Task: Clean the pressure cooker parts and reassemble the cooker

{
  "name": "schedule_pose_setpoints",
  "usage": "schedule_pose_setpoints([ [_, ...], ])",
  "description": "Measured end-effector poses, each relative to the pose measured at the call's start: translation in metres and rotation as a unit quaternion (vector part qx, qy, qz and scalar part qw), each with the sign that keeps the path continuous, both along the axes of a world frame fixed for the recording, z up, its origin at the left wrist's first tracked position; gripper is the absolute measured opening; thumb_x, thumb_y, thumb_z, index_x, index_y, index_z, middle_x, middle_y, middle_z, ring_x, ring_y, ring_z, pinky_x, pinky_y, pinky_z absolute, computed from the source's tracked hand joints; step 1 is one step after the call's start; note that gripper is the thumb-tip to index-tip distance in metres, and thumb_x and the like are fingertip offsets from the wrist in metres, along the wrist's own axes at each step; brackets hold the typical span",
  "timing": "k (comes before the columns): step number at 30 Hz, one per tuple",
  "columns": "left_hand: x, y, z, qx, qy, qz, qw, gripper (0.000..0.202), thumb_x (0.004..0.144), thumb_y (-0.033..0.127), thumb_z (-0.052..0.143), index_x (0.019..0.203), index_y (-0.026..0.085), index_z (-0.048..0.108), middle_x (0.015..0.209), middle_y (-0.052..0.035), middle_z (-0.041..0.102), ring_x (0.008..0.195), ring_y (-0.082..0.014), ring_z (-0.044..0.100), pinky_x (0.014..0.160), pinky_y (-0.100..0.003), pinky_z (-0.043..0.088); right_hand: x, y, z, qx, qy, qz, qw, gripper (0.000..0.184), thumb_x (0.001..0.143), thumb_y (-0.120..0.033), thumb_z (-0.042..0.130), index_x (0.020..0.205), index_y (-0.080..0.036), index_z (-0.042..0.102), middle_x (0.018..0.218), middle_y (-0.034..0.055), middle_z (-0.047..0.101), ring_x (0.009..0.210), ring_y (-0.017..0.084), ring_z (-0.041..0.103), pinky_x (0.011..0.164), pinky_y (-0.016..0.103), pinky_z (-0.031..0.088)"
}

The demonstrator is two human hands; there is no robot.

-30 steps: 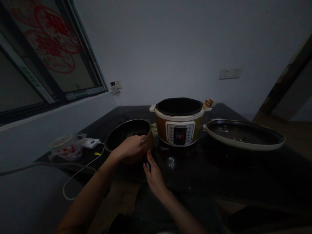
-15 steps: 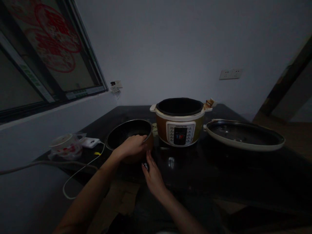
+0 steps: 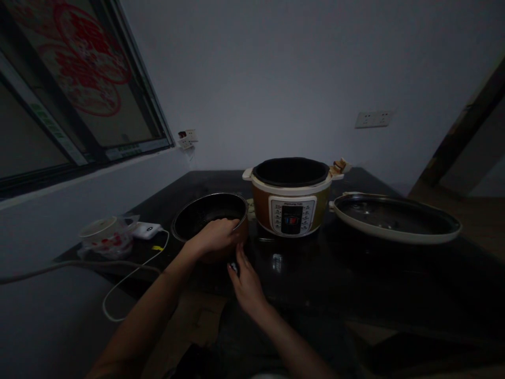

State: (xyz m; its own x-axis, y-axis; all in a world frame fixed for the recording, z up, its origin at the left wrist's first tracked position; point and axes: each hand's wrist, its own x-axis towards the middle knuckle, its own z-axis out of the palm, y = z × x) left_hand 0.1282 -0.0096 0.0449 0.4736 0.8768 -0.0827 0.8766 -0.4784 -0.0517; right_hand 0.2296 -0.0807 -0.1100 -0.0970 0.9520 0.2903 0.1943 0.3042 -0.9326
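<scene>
A round pot (image 3: pixel 187 223), dark inside with a copper-brown outside, stands near the table's front left. My left hand (image 3: pixel 216 234) is closed over its near right rim, fingertips hidden between the rim and the wall. Lower down, my right hand (image 3: pixel 248 281) presses its fingers to the pot's outer side, thumb apart from them. Between thumb and fingers shows a small dark part with a pale glint, perhaps a handle; dim light hides its shape. Right behind the pot stands a multicooker (image 3: pixel 292 208) without its lid, its dark inner bowl in view.
An oval cream-rimmed lid or pan (image 3: pixel 396 226) lies on the right of the black table (image 3: pixel 323 279). At left are a bagged bowl (image 3: pixel 106 239), a white power bank (image 3: pixel 145 230) and its cable (image 3: pixel 136 269). Wall sockets (image 3: pixel 374 119) sit behind.
Both hands stay at the same places on the pot, with only a tiny shift of the right thumb. The other things have not moved.
</scene>
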Motion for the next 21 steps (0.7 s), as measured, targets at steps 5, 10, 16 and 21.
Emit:
schedule_pose_setpoints([
  [5, 0.000, 0.001, -0.001, -0.002, 0.002, 0.002, 1.000, 0.029, 0.091, 0.030, 0.046, 0.112, 0.016, 0.061, 0.110, -0.0171, 0.071, 0.098, -0.0310, 0.069, 0.078, -0.036, 0.050, 0.000, 0.000, 0.000, 0.003, 0.009, 0.003, 1.000, 0.063, 0.094, -0.038, 0.049, 0.151, -0.019, 0.033, 0.159, 0.0077, 0.028, 0.147, 0.022, 0.027, 0.120, 0.044, 0.026],
  [10, 0.000, 0.002, -0.001, -0.004, 0.000, 0.003, 1.000, 0.030, 0.091, 0.030, 0.045, 0.111, 0.016, 0.062, 0.107, -0.0172, 0.071, 0.097, -0.0319, 0.069, 0.077, -0.037, 0.050, 0.001, 0.000, 0.001, -0.008, 0.005, 0.013, 1.000, 0.064, 0.094, -0.038, 0.048, 0.151, -0.016, 0.033, 0.159, 0.0094, 0.026, 0.147, 0.022, 0.026, 0.120, 0.043, 0.025],
  [16, 0.000, 0.001, 0.002, -0.006, -0.006, 0.005, 1.000, 0.031, 0.092, 0.031, 0.044, 0.114, 0.017, 0.062, 0.110, -0.0161, 0.071, 0.097, -0.0300, 0.069, 0.078, -0.035, 0.050, 0.010, 0.000, 0.007, 0.002, 0.065, 0.017, 0.998, 0.054, 0.094, -0.045, 0.048, 0.143, -0.020, 0.048, 0.152, 0.0087, 0.041, 0.143, 0.022, 0.036, 0.118, 0.044, 0.029],
  [21, -0.003, 0.004, 0.001, -0.010, -0.012, 0.002, 1.000, 0.035, 0.090, 0.029, 0.047, 0.119, 0.017, 0.061, 0.118, -0.0165, 0.069, 0.104, -0.0306, 0.067, 0.083, -0.036, 0.049, 0.037, -0.006, 0.023, -0.010, 0.113, 0.008, 0.994, 0.049, 0.093, -0.057, 0.045, 0.122, -0.023, 0.066, 0.128, 0.0087, 0.067, 0.123, 0.023, 0.060, 0.110, 0.046, 0.040],
])
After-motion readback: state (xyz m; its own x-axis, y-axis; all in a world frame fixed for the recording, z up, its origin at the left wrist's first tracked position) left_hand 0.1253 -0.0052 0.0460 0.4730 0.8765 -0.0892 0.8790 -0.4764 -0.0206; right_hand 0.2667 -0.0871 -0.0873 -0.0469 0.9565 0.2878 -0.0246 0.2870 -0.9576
